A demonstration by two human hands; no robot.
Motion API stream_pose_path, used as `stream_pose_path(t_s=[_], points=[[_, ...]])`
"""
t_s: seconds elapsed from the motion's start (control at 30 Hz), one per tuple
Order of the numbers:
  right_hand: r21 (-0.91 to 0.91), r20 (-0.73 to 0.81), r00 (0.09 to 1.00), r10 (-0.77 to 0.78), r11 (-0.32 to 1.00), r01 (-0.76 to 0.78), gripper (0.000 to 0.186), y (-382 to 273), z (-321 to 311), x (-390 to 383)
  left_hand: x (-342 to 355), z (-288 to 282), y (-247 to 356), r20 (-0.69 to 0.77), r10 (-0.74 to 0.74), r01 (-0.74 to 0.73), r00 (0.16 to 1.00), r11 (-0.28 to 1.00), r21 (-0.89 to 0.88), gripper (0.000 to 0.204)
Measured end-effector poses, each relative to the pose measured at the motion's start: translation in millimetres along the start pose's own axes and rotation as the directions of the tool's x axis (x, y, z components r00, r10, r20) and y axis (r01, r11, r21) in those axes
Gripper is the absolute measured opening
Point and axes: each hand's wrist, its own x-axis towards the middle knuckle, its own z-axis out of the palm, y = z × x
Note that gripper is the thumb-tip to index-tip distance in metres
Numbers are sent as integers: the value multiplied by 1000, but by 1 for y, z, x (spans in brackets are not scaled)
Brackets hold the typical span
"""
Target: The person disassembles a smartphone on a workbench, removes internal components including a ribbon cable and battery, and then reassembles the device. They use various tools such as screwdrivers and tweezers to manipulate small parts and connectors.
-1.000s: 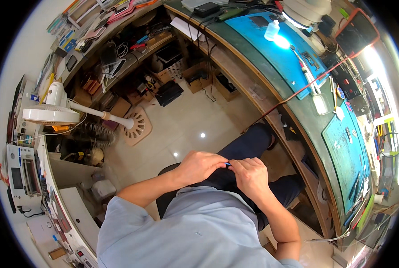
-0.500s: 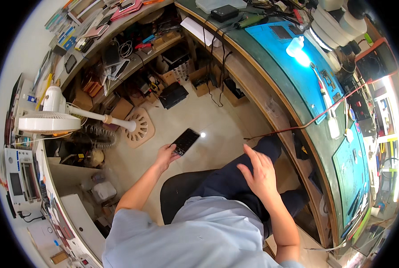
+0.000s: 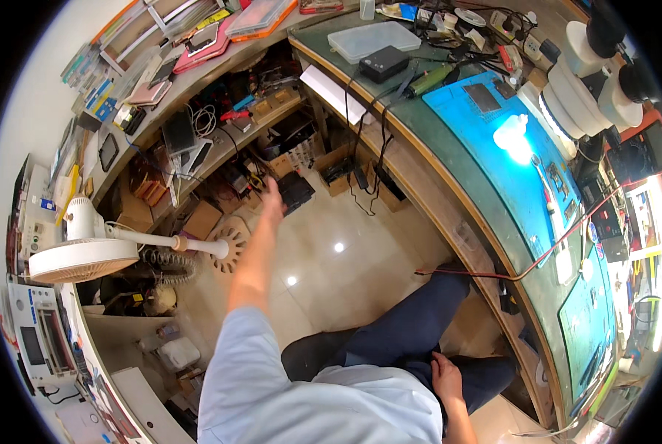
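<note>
My left arm is stretched forward over the floor toward the shelves. Slightly blurred, my left hand (image 3: 273, 201) is seen edge-on beside a black flat case (image 3: 294, 192) on the floor; I cannot make out whether its fingers hold anything. No phone shows in or around it. On my dark trousers (image 3: 405, 311), at the lap, lies my right hand (image 3: 447, 377), its fingers loosely bent and nothing visible in them.
A white fan (image 3: 83, 255) stands at left. Along the right curves a green-topped workbench (image 3: 420, 126) with a blue mat (image 3: 464, 140), a lit lamp (image 3: 515, 137) and a microscope (image 3: 575, 96). Cluttered shelves (image 3: 220, 140) and cardboard boxes (image 3: 338, 174) are ahead; cables hang from the bench.
My left hand has reached forward, and the dark phone it held is out of sight. My right hand has dropped from the air onto my lap. The view has shifted slightly.
</note>
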Motion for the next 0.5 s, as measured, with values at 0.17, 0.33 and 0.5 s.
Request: stream_pose_path(t_s=[0.17,0.33,0.5], points=[[52,41,997,-62,997,60,28,-14,9,17,8,-64,-192,233,-18,-57,972,948,312,61],[-61,5,999,-48,997,48,29,-21,-18,15,-176,-27,-267,395,-436,275,808,873,402,49],[210,-127,990,57,977,-30,32,-64,-47,17,-238,-11,-200,690,-89,-191,719,929,318,51]])
